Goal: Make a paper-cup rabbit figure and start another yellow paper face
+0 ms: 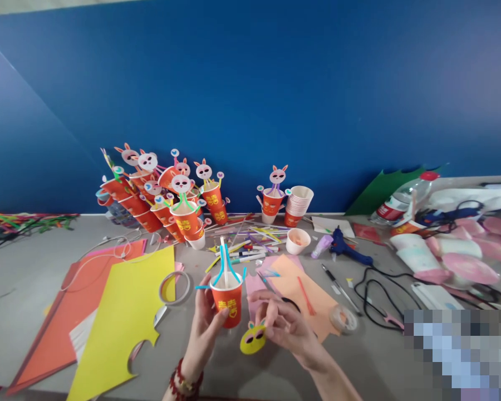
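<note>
My left hand (206, 323) is wrapped round a red paper cup (232, 305) with yellow print. Blue and white straws (224, 262) stand up inside the cup, and short blue pieces stick out at its sides. Between the fingers of my right hand (290, 328) is a yellow paper rabbit face (253, 341) with dark eyes, pinched by its ear end and hanging just right of the cup. The two are apart. Orange paper (313, 295) and pink paper (256, 289) lie behind my right hand.
Finished-looking rabbit cups (186, 214) cluster at back left. A cup stack (298, 203) stands at the back. Yellow card (112, 312) and a tape roll (174, 287) lie left. A blue glue gun (348, 249), its black cord, a bottle (404, 200) and pink-and-white cups (426, 259) are right.
</note>
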### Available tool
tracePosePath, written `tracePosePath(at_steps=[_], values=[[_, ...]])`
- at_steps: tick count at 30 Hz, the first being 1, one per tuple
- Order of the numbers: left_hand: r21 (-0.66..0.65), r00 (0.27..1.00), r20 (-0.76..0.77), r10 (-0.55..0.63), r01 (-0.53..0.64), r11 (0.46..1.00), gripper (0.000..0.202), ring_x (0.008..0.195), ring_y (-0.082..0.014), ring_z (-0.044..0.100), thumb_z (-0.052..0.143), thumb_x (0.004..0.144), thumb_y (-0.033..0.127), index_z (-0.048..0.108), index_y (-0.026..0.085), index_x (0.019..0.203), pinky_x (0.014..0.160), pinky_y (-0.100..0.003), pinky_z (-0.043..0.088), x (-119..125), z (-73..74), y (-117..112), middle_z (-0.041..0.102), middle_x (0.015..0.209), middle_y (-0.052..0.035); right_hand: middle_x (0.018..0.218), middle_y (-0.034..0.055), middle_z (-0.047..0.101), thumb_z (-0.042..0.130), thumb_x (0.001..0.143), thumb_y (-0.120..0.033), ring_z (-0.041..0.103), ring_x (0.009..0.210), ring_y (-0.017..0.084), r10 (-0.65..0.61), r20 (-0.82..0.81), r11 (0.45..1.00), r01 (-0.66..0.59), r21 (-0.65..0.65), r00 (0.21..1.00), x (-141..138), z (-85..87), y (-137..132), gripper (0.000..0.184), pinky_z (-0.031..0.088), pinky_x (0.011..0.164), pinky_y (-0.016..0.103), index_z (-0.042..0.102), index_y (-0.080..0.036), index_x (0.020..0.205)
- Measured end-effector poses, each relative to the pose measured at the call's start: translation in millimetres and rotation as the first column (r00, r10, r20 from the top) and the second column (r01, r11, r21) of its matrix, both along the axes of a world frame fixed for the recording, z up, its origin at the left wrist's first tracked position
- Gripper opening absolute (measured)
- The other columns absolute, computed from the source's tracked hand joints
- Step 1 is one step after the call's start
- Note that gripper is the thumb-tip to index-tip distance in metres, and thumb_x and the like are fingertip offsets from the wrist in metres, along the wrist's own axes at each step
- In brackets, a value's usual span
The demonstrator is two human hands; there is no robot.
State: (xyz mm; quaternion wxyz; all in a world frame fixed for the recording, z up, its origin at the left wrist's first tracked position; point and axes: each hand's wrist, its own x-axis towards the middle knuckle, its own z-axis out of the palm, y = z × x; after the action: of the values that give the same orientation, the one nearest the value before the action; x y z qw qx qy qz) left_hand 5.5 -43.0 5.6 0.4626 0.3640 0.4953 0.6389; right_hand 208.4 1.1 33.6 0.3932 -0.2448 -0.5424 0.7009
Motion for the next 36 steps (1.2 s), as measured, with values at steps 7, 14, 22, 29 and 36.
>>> tracePosePath(at_steps=[7, 14, 22, 29, 36], values=[[0.035, 0.981, -0.147, -0.126, 0.132, 0.991, 0.083, 0.124, -0.0315, 0.061, 0.065, 0.091, 0.046, 0.017, 0.032, 0.157, 0.098, -0.042, 0.055, 1.5, -1.3, -5.8, 0.048, 0.149, -0.0160, 0.101, 0.0103, 0.067, 0.065, 0.094, -0.033, 0.062, 0.107, 0.026, -0.014, 0.222, 0.952, -0.055, 0.302, 0.975, -3.4, 32.4, 3.4, 0.015, 0.051, 0.092, 0.040, 0.065, -0.023, 0.083], [0.076, 0.925, -0.356, -0.134, 0.172, 0.982, 0.056, 0.145, -0.0334, 0.039, 0.057, 0.096, 0.040, 0.042, 0.030, 0.149, 0.110, -0.047, 0.046, -6.6, -6.5, -15.1, 0.035, 0.160, -0.0134, 0.117, 0.0115, 0.063, 0.065, 0.093, -0.038, 0.061, 0.105, 0.023, 0.022, 0.247, 0.970, -0.080, 0.229, 0.969, 3.2, 31.8, 12.6, 0.020, 0.051, 0.082, 0.031, 0.062, -0.020, 0.083], [0.270, 0.824, -0.559, -0.092, 0.286, 0.919, 0.038, 0.142, -0.0321, 0.040, 0.042, 0.103, 0.036, 0.057, 0.031, 0.137, 0.114, -0.050, 0.039, -26.0, 22.5, 0.1, 0.041, 0.154, -0.0108, 0.100, 0.0068, 0.065, 0.068, 0.090, -0.046, 0.060, 0.084, 0.019, 0.127, 0.185, 0.986, -0.144, 0.080, 0.974, 8.8, 34.5, 15.9, 0.028, 0.049, 0.071, 0.029, 0.059, -0.020, 0.080], [0.332, 0.811, -0.553, -0.193, 0.427, 0.841, 0.030, 0.120, -0.0314, 0.056, 0.047, 0.101, 0.040, 0.066, 0.025, 0.119, 0.101, -0.049, 0.045, -31.5, 45.8, 10.2, 0.064, 0.125, -0.0137, 0.101, 0.0061, 0.063, 0.069, 0.090, -0.047, 0.060, 0.087, 0.019, 0.159, 0.143, 0.987, -0.162, 0.011, 0.977, 9.0, 42.7, 14.6, 0.030, 0.048, 0.073, 0.030, 0.056, -0.021, 0.081], [0.453, 0.836, -0.467, -0.287, 0.505, 0.735, 0.028, 0.106, -0.0297, 0.057, 0.056, 0.097, 0.041, 0.063, 0.019, 0.114, 0.093, -0.048, 0.045, -26.5, 50.2, 14.8, 0.066, 0.104, -0.0120, 0.096, 0.0063, 0.063, 0.069, 0.092, -0.043, 0.059, 0.089, 0.018, 0.198, 0.132, 0.979, -0.203, 0.022, 0.971, 10.5, 41.1, 14.7, 0.029, 0.046, 0.074, 0.029, 0.055, -0.019, 0.081]])
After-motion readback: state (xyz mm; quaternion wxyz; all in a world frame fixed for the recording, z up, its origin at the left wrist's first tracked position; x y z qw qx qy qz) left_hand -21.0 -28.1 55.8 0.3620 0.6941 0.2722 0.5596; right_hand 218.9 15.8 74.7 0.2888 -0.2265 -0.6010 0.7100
